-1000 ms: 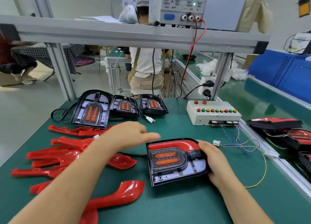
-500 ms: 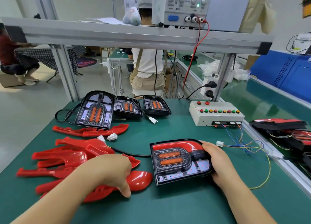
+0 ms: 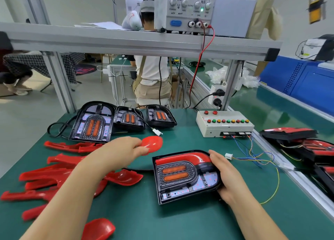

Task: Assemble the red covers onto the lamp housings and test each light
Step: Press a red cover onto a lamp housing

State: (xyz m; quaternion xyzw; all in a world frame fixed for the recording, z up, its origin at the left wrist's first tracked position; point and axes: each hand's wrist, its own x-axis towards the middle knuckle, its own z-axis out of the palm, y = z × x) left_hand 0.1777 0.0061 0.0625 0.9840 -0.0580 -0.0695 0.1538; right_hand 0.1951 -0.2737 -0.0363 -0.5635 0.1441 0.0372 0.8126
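Nearest us, a loose cover (image 3: 98, 229) lies at the front edge of the table (image 3: 180, 221), close by our left forearm; a careless sweep of that arm could knock it to the floor. Just beyond, on the left, the heap of covers (image 3: 45, 176) is piled piece on piece, so glossy faces can scuff one another. Our right hand (image 3: 226, 174) has its fingers curled round the rounded end of the lamp housing (image 3: 184, 176), which lies flat on the table before us, one red strip already seated along its upper edge. Our left hand (image 3: 124, 153) pinches a red cover (image 3: 152, 144) by its narrow part, the broad end sticking out in the air just up and left of the housing, not touching it. We judge the fitting is next. Held so far from its broad end, the cover may twist or slip and seat crooked; forcing it could crack the plastic. A black cable (image 3: 142, 170) runs out from under the housing and might get pinched. The white plug (image 3: 228, 156) lies just beside our right hand, its thin wires tangled toward the button box (image 3: 224, 124); a snag there would spoil the test. Further back stand three bare housings (image 3: 129, 119), with the power supply (image 3: 184, 8) above.
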